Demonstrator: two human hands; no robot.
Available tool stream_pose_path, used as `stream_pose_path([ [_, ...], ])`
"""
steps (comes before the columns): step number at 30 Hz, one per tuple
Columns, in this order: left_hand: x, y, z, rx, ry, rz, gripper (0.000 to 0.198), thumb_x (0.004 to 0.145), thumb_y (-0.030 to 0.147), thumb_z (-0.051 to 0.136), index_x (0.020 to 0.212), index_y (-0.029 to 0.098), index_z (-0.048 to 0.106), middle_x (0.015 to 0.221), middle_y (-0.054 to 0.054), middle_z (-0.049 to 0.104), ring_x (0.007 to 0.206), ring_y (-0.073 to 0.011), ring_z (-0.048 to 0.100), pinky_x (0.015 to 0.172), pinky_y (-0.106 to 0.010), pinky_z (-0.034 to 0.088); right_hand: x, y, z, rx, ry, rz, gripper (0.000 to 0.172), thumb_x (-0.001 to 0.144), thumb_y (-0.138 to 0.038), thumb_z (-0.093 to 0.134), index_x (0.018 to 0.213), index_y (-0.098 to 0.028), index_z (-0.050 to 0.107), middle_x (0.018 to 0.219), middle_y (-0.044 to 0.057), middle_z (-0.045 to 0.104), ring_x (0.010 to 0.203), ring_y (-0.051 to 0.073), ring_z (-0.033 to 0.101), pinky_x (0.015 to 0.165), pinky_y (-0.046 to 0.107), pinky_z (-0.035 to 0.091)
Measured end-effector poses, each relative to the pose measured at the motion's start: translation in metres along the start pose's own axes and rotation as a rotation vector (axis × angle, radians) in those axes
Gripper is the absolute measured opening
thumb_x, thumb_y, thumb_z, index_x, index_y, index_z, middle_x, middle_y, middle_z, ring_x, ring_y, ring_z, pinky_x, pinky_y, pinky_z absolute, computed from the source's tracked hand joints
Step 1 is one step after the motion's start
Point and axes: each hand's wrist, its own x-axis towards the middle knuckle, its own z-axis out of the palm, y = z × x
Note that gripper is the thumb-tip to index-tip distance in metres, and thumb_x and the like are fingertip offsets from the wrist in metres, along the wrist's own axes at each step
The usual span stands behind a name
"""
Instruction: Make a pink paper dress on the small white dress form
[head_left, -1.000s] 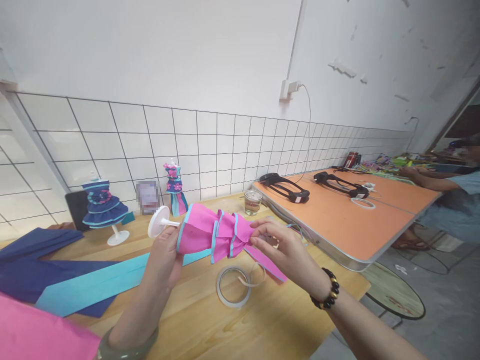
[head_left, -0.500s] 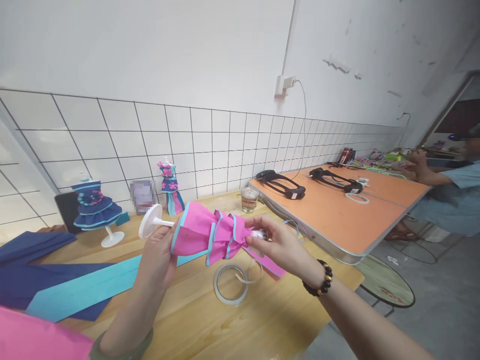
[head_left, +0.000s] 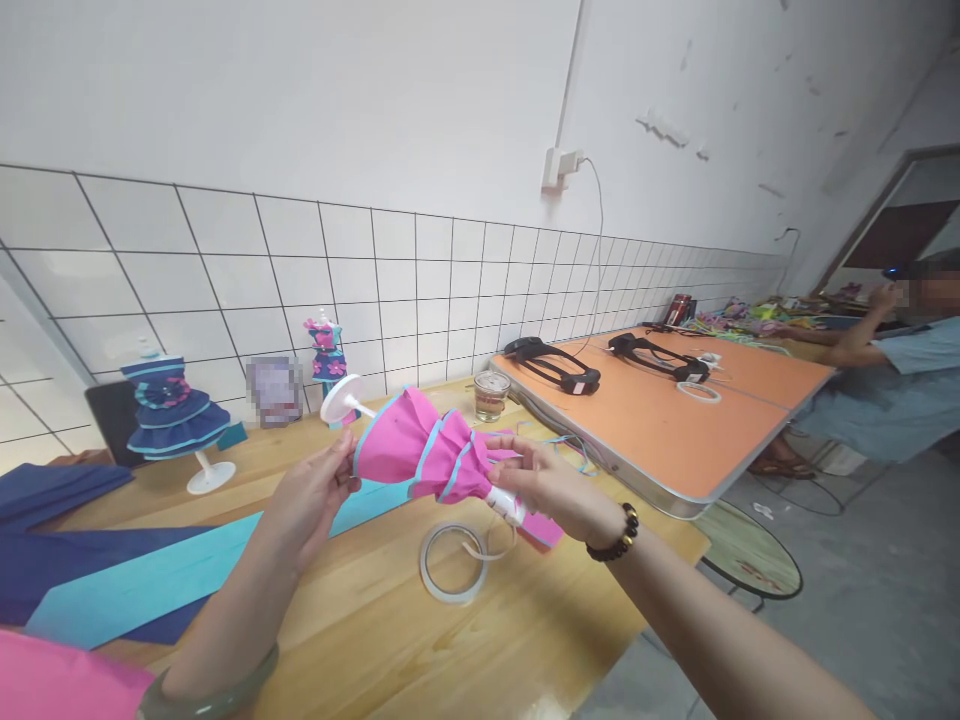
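Note:
A small dress form in a tiered pink skirt with light-blue edging [head_left: 394, 445] lies tilted in the air between my hands, its white round base [head_left: 343, 400] pointing up and left. My left hand [head_left: 319, 490] pinches the skirt's wide hem. Around the narrow upper end, my right hand [head_left: 544, 480] is closed on the gathered pink paper and white body. Beneath on the wooden table [head_left: 390, 650] lies a roll of double-sided tape [head_left: 430, 583] with a loose curl. A pink strip [head_left: 541, 532] shows under my right hand, and a turquoise strip [head_left: 157, 565] runs leftward.
Two dressed mini forms, a navy one [head_left: 176, 415] and a pink-and-navy one [head_left: 328, 350], stand near the tiled wall. A glass [head_left: 491, 397] is behind my hands. Black headsets [head_left: 551, 365] rest on the orange table [head_left: 697, 430]. A person [head_left: 900, 370] sits at the right.
The dress form has tilted further, its base moving right and upward. My left hand has shifted from the stem end to the hem's edge. At right, the other person's arm has lifted.

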Motion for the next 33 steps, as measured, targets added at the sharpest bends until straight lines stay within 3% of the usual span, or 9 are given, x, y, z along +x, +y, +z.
stream_pose_path([
  [3, -0.005, 0.004, 0.003, 0.314, 0.213, 0.208, 0.035, 0.072, 0.052, 0.063, 0.085, 0.021, 0.072, 0.085, -0.007, 0.069, 0.079, -0.0214, 0.057, 0.067, -0.029, 0.044, 0.005, 0.000, -0.004, 0.189, -0.011, 0.069, 0.041, 0.072, -0.025, 0.067, 0.110, -0.018, 0.055, 0.080, 0.002, 0.067, 0.059, 0.011, 0.061, 0.054, 0.023, 0.047],
  [6, -0.015, 0.006, 0.012, 0.748, 0.381, 0.658, 0.026, 0.075, 0.043, 0.064, 0.094, 0.025, 0.069, 0.095, -0.007, 0.068, 0.090, -0.0258, 0.057, 0.082, -0.038, 0.042, 0.010, 0.004, -0.005, 0.288, -0.036, 0.063, 0.036, 0.071, -0.020, 0.067, 0.106, -0.017, 0.058, 0.080, 0.002, 0.067, 0.059, 0.010, 0.060, 0.056, 0.022, 0.046],
  [9, -0.027, 0.000, 0.024, 1.073, 0.308, 1.167, 0.027, 0.074, 0.027, 0.069, 0.101, 0.025, 0.066, 0.101, -0.008, 0.067, 0.100, -0.0275, 0.055, 0.090, -0.043, 0.038, 0.014, 0.008, -0.003, 0.335, -0.030, 0.096, 0.036, 0.069, -0.015, 0.067, 0.104, -0.016, 0.059, 0.080, 0.002, 0.067, 0.058, 0.010, 0.060, 0.055, 0.022, 0.046],
  [12, -0.035, -0.014, 0.039, 1.258, 0.106, 1.428, 0.029, 0.075, 0.017, 0.068, 0.103, 0.025, 0.065, 0.110, -0.009, 0.066, 0.116, -0.0294, 0.048, 0.096, -0.045, 0.036, 0.016, 0.013, 0.003, 0.364, 0.001, 0.156, 0.036, 0.067, -0.012, 0.067, 0.102, -0.016, 0.058, 0.076, 0.001, 0.067, 0.058, 0.010, 0.060, 0.056, 0.022, 0.046],
  [15, -0.036, -0.031, 0.051, 1.336, -0.013, 1.485, 0.031, 0.078, 0.011, 0.063, 0.107, 0.022, 0.063, 0.127, -0.012, 0.058, 0.132, -0.0307, 0.034, 0.107, -0.051, 0.025, 0.017, 0.017, 0.011, 0.351, 0.002, 0.186, 0.038, 0.066, -0.012, 0.066, 0.103, -0.017, 0.057, 0.066, -0.002, 0.065, 0.053, 0.011, 0.059, 0.051, 0.022, 0.045],
  [18, -0.032, -0.041, 0.054, 1.370, -0.007, 1.487, 0.027, 0.080, 0.013, 0.060, 0.106, 0.020, 0.062, 0.132, -0.013, 0.054, 0.136, -0.0311, 0.027, 0.110, -0.054, 0.018, 0.016, 0.018, 0.020, 0.302, -0.023, 0.201, 0.043, 0.065, -0.013, 0.065, 0.107, -0.016, 0.054, 0.059, -0.003, 0.063, 0.047, 0.011, 0.056, 0.046, 0.021, 0.042],
  [25, -0.026, -0.042, 0.046, 1.427, 0.008, 1.435, 0.014, 0.082, 0.014, 0.057, 0.090, 0.022, 0.065, 0.138, -0.010, 0.049, 0.137, -0.0310, 0.027, 0.111, -0.056, 0.016, 0.015, 0.016, 0.028, 0.287, -0.044, 0.218, 0.042, 0.065, -0.016, 0.066, 0.104, -0.017, 0.052, 0.063, -0.002, 0.063, 0.053, 0.011, 0.057, 0.050, 0.021, 0.041],
  [33, -0.024, -0.038, 0.043, 1.453, -0.019, 1.432, 0.013, 0.079, 0.013, 0.060, 0.087, 0.022, 0.064, 0.137, -0.010, 0.050, 0.134, -0.0337, 0.032, 0.109, -0.060, 0.018, 0.009, 0.009, 0.028, 0.236, -0.049, 0.163, 0.030, 0.072, -0.016, 0.063, 0.100, -0.019, 0.055, 0.067, -0.003, 0.061, 0.056, 0.009, 0.055, 0.052, 0.020, 0.040],
])
